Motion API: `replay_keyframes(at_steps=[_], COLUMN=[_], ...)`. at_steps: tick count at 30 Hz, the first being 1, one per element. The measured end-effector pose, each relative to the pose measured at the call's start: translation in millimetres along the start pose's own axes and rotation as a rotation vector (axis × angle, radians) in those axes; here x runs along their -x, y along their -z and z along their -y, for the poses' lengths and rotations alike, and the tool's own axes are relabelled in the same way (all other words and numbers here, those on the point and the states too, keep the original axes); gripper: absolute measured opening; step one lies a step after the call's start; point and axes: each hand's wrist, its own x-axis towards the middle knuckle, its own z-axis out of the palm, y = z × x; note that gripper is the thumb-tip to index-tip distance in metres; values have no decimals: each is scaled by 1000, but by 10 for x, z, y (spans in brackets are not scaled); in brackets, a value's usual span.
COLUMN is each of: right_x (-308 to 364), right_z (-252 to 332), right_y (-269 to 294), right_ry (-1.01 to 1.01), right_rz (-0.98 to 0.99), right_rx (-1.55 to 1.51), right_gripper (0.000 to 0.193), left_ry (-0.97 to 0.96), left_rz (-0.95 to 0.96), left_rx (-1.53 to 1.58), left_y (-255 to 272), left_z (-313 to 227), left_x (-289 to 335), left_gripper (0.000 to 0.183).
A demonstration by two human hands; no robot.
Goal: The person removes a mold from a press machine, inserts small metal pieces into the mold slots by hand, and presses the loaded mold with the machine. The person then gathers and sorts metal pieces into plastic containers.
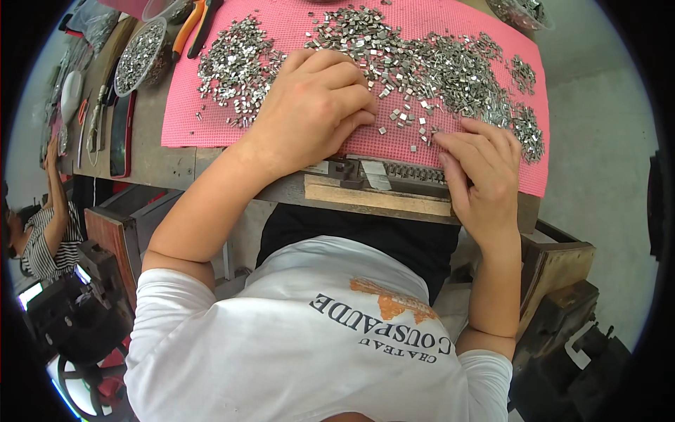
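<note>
- Evidently, the small metal pieces (358, 35) lie in loose heaps across the pink mat (184, 116), with strays scattered between the two hands.
- The left hand (313, 102) is over the mat, fingers curled and bunched toward the thumb; whether a piece sits between them, I cannot tell.
- The right hand (486, 169) is at the right end of the dark slotted bar (415, 173), thumb and forefinger a little apart, fingertips near the strays; contact is too small to make out.
- Each piece looks light, stiff and hard to break, though its shiny flat faces are probably slippery.
- Opposite edges, pinched between thumb and forefinger tips, seem the best hold; lone strays should lift more cleanly than heaped ones.
</note>
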Motion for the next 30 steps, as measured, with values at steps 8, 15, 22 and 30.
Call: replay_keyframes(at_steps=[8,15,22,30], right_x=[-66,-127,-116,-82], right_z=[-3,37,83,110], right_y=[-111,-169,-236,-299], right_ry=[-16,-62,-136,-149], right_rz=[-17,-21,-20,-78], right_rx=[-10,-12,-10,22], right_gripper=[14,11,10,13], left_ry=[22,9,-65,-6], left_rz=[70,129,188,209], left_rx=[130,179,203,104], left_y=[18,23,26,96], left_z=[19,61,126,0], left_x=[-28,-80,-163,-143], left_gripper=[17,18,17,12])
